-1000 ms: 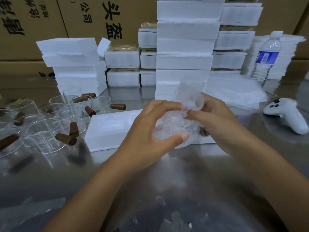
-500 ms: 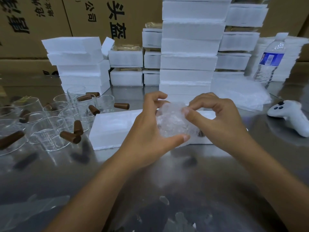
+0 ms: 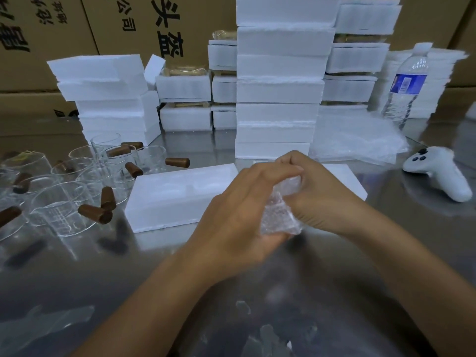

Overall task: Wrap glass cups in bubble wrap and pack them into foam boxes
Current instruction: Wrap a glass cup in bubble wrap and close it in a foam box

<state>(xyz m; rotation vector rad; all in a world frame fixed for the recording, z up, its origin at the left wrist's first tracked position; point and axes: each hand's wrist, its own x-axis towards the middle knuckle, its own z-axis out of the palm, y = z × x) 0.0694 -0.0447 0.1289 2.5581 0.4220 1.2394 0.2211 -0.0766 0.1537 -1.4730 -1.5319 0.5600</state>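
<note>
Gripping from both sides, the two hands hold a bubble-wrapped bundle [image 3: 279, 219] just above the metal table [image 3: 64, 279], in front of the near edge of an open foam box [image 3: 180, 197]. The left hand [image 3: 239, 215] curls round the bundle's left side with its thumb under the bottom edge. The right hand [image 3: 324, 194] closes on the right side, its bent fingers pinching the gathered wrap at the top, where the fingertips of both hands meet. Whether a cup sits inside the wrap is too blurred to tell. The foam box lies flat behind the hands, its shallow recess facing up. To the left stands a cluster of glass cups [image 3: 59, 210], with brown stoppers [image 3: 95, 213] lying among them and on the table beside them. Behind the box rises a tall stack of foam boxes [image 3: 280, 91], flanked by lower stacks. Loose bubble wrap sheets [image 3: 355, 137] lie to the right of the tall stack, with a water bottle [image 3: 404, 91] upright behind them and a white controller [image 3: 438, 173] resting near the right edge. Printed cardboard cartons [image 3: 77, 21] fill the background.
</note>
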